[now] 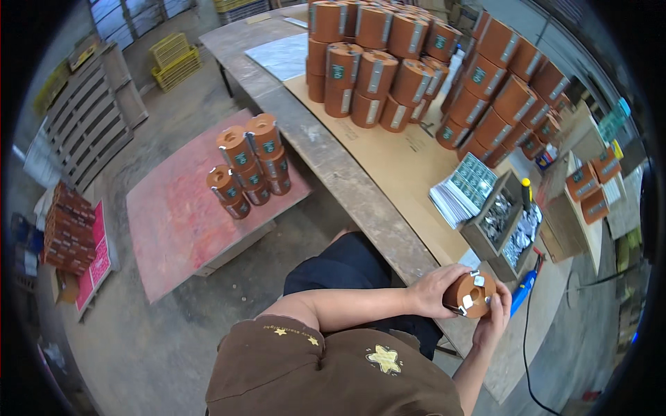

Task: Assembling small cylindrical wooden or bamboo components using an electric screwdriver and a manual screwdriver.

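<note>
Over the near end of the workbench I hold an orange-brown cylinder [479,284] with a round hole in its centre. White pieces lie on its upward end, and small metal fittings show at the rim. My left hand [433,291] grips its left side, fingers curled round it. On the opposite side, my right hand [496,315] presses against the wall with its fingers. A blue corded power screwdriver [524,292] lies just right of my right hand. Beyond the cylinder stands a divided wooden box [494,244] of small metal parts, with a yellow-handled tool [526,191] upright in it.
Stacks of sheets with green labels [472,184] lie beside the box. Tall rows of similar cylinders [374,73] fill the bench's far side. Several more stand on a low reddish table [166,222] to the left. A black cord [527,367] hangs off the bench at right.
</note>
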A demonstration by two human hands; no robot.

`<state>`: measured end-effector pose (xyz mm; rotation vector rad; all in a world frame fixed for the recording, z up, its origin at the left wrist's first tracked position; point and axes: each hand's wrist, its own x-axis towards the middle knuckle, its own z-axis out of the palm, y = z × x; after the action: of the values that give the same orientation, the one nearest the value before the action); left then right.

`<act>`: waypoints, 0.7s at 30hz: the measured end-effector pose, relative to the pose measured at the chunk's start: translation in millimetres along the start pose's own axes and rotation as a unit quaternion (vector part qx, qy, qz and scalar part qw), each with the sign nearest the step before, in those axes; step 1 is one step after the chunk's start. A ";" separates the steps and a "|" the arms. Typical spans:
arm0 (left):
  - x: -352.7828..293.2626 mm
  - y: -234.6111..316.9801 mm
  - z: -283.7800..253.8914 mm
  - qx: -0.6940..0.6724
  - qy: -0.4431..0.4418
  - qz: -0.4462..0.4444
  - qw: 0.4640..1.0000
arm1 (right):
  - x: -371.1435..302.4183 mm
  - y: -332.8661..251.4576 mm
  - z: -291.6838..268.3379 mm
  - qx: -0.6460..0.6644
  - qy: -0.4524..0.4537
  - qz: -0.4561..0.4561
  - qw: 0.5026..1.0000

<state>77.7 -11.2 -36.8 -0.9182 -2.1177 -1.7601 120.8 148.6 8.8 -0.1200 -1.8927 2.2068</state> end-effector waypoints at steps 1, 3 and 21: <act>-0.6 2.2 -15.4 0.000 0.030 0.003 1.000 | 0.6 -9.3 16.0 0.018 -0.019 -0.010 1.000; -1.3 3.3 -51.3 -0.010 0.085 -0.003 0.996 | 5.9 -20.5 30.5 -0.004 -0.059 -0.036 0.998; -131.7 -65.9 -406.9 0.361 0.599 -0.184 0.690 | 14.6 20.8 15.2 -0.168 -0.058 0.033 0.983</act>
<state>56.6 -442.6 -61.5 0.7691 -1.6886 -0.8742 100.8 134.4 -7.9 -0.1146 -2.3452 1.9509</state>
